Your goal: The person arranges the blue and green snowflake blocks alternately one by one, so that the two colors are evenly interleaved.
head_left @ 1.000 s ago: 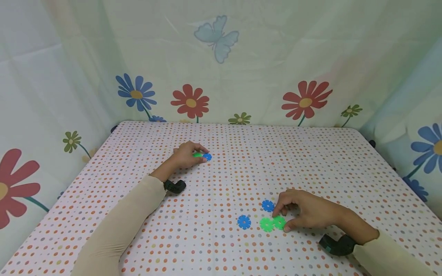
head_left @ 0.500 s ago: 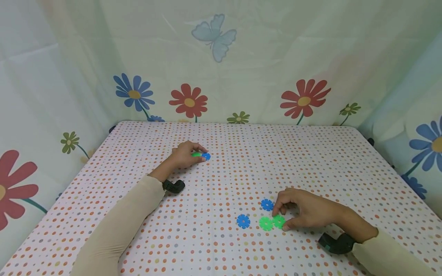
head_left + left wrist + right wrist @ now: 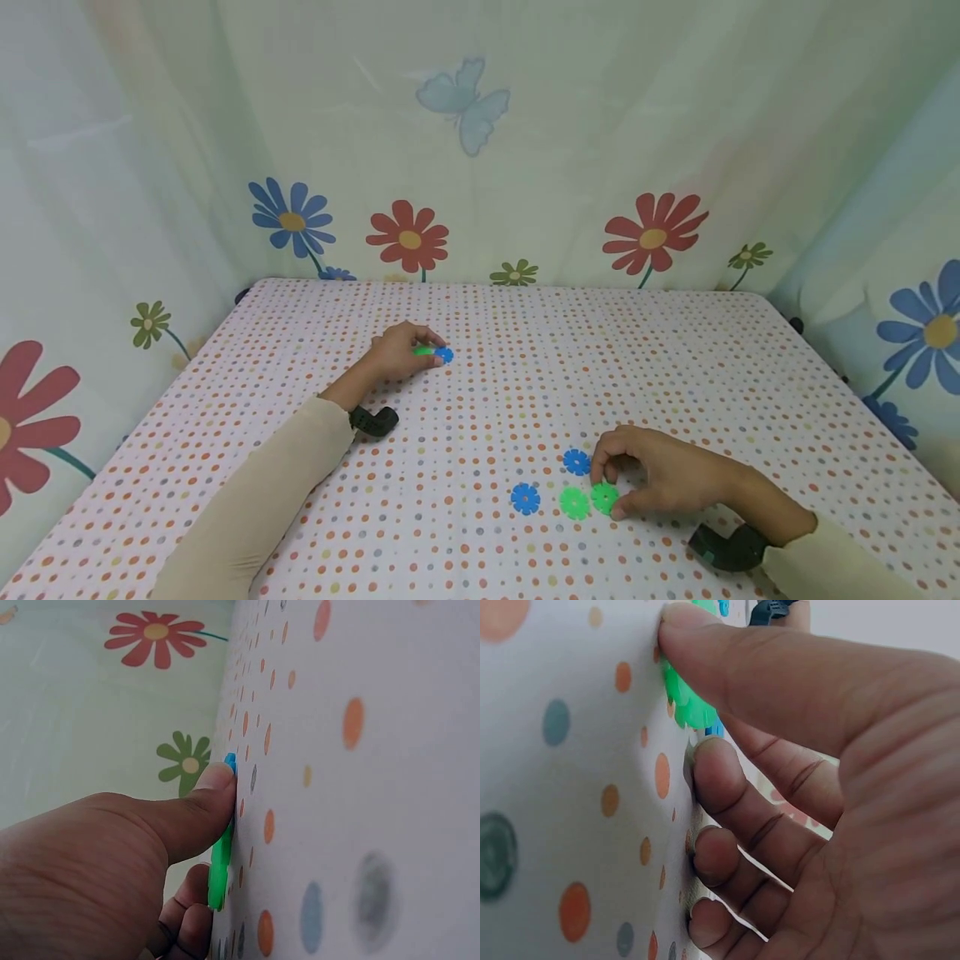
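The left hand (image 3: 397, 352) pinches a blue notched disc (image 3: 445, 355) between thumb and fingers at the table's middle left. A green disc (image 3: 423, 351) lies against it, partly hidden by the hand; in the left wrist view the green disc (image 3: 219, 874) shows below the thumb. Nearer the front, the right hand (image 3: 667, 473) has thumb and index finger at opposite edges of a green disc (image 3: 605, 498) on the cloth. Another green disc (image 3: 574, 503) lies just left of it. Two blue discs rest close by, one behind (image 3: 577, 462), one further left (image 3: 525, 498).
A dotted cloth (image 3: 420, 533) covers the table. Behind it hangs a curtain (image 3: 555, 158) printed with flowers and a butterfly. Each wrist carries a dark device, one on the left (image 3: 375, 422) and one on the right (image 3: 727, 548).
The right hand's green disc now stands slightly apart from the other green disc, where they touched before. The left hand keeps its hold. The head view has tilted up a little.
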Motion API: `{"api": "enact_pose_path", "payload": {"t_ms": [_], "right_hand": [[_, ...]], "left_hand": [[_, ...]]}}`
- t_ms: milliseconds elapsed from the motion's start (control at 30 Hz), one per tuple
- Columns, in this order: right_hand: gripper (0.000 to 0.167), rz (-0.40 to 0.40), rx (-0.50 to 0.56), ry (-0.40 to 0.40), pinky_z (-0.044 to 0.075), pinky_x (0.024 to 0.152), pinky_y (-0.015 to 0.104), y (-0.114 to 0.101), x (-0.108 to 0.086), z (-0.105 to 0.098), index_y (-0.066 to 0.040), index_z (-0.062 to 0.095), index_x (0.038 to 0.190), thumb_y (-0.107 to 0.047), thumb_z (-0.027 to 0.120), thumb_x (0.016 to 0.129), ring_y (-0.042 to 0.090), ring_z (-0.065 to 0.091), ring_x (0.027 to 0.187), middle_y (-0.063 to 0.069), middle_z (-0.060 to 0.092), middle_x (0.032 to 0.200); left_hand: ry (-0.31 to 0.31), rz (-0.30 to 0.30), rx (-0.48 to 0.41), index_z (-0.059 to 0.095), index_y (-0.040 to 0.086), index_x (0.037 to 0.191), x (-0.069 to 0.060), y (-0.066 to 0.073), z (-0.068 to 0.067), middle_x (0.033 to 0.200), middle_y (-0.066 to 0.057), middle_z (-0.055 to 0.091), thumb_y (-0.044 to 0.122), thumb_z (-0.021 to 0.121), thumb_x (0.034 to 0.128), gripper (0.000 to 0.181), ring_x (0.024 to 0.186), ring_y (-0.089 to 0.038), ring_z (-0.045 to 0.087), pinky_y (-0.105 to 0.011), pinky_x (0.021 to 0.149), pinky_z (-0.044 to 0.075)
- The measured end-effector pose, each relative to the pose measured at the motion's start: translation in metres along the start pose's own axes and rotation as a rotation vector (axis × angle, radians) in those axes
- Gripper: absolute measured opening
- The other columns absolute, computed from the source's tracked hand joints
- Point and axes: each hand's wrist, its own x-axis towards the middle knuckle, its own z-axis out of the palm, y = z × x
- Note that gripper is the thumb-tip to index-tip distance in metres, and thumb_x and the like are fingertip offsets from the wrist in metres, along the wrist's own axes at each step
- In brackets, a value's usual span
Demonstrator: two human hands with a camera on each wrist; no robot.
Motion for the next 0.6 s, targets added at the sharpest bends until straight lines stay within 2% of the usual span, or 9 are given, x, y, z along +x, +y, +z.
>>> {"api": "enact_pose_path", "payload": {"t_ms": [267, 433, 600], "right_hand": [[0.029, -0.058, 0.025, -0.004, 0.045, 0.075, 0.021, 0.0034, 0.0000, 0.0065, -0.026, 0.062, 0.103, -0.039, 0.078, 0.083, 0.009, 0.051, 0.088, -0.007, 0.058, 0.094], [0.028, -0.045, 0.009, 0.005, 0.047, 0.075, 0.022, 0.0027, -0.0005, 0.0060, -0.028, 0.062, 0.102, -0.039, 0.079, 0.082, 0.007, 0.053, 0.088, -0.010, 0.059, 0.096], [0.027, -0.028, 0.042, 0.004, 0.049, 0.075, 0.023, 0.0024, -0.0008, 0.0046, -0.028, 0.064, 0.102, -0.034, 0.080, 0.081, 0.008, 0.057, 0.086, -0.011, 0.063, 0.096]], "left_hand": [[0.006, 0.007, -0.007, 0.072, 0.030, 0.112, -0.0046, -0.0052, 0.0045, 0.126, -0.001, 0.066, 0.035, 0.075, 0.0875, 0.025, 0.127, -0.028, 0.053, -0.075, 0.109, 0.013], [0.007, 0.031, -0.007, 0.072, 0.030, 0.111, -0.0044, -0.0036, 0.0038, 0.121, 0.000, 0.067, 0.034, 0.075, 0.0882, 0.023, 0.125, -0.027, 0.054, -0.075, 0.108, 0.015], [0.016, 0.036, -0.004, 0.072, 0.030, 0.111, -0.0017, -0.0012, 0.0019, 0.122, 0.001, 0.067, 0.033, 0.075, 0.0882, 0.023, 0.124, -0.026, 0.054, -0.074, 0.107, 0.018]]}}
